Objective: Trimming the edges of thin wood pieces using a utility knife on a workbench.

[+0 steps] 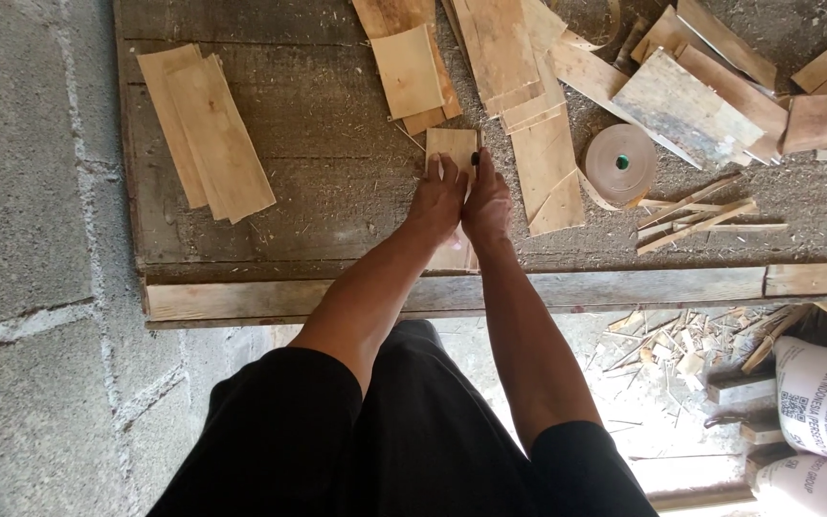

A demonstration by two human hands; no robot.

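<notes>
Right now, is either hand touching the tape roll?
No: both the left hand and the right hand press on a thin wood sheet, while the tape roll lies apart to their right.

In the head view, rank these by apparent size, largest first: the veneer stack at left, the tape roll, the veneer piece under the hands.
1. Veneer stack, plainly largest.
2. Veneer piece under the left hand and right hand; partly covered, so unsure.
3. Tape roll, looks similar.

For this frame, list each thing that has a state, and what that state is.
Left hand: flat, pressing the veneer strip.
Right hand: flat on the same strip.
Veneer strip: lying flat under both hands.
Tape roll: lying flat, tail loose.
Veneer stack: flat, untouched.
</notes>
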